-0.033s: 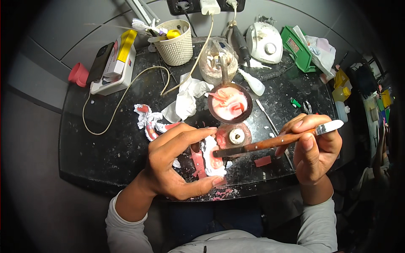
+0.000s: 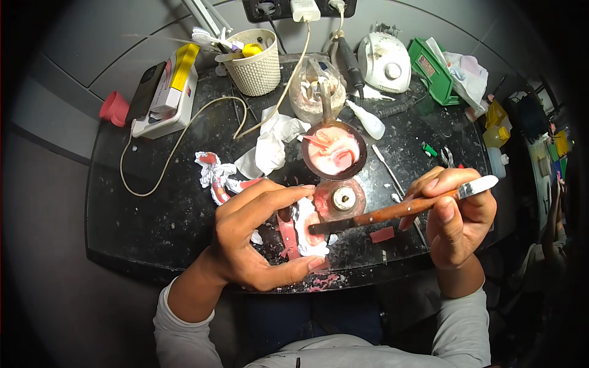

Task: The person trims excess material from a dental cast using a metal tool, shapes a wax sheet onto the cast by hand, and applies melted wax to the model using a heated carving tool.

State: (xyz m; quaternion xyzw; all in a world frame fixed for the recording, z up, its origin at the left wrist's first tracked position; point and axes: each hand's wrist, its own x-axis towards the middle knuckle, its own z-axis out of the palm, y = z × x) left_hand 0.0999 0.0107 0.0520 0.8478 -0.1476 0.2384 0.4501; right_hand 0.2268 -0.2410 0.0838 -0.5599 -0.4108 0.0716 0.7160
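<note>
Between the thumb and fingers of my left hand [image 2: 248, 236] sits a white plaster dental cast [image 2: 314, 248] with pink wax along it. My right hand [image 2: 457, 214] grips a wax knife [image 2: 392, 211] by its brown wooden handle. The knife's dark blade reaches left, its tip at the pink wax on the cast; contact is hard to confirm. A whitish blade end sticks out past my right fingers. Just beyond the cast stands a glass spirit lamp [image 2: 345, 198] with a pale wick holder. Behind it, a small dark pan [image 2: 367, 161] contains melted pink and white wax.
Crumpled white paper [image 2: 271, 147] and wax-stained plaster pieces [image 2: 211, 175] lie to the left. A thin metal tool [image 2: 388, 165] and a pink wax piece [image 2: 381, 234] lie right of the lamp. Farther back are a woven basket [image 2: 254, 73], a white control unit [image 2: 383, 61] and a green bin [image 2: 432, 73].
The wax knife's tip has shifted slightly down and left on the cast, and its handle has tilted a little. My left hand and the cast have stayed in place.
</note>
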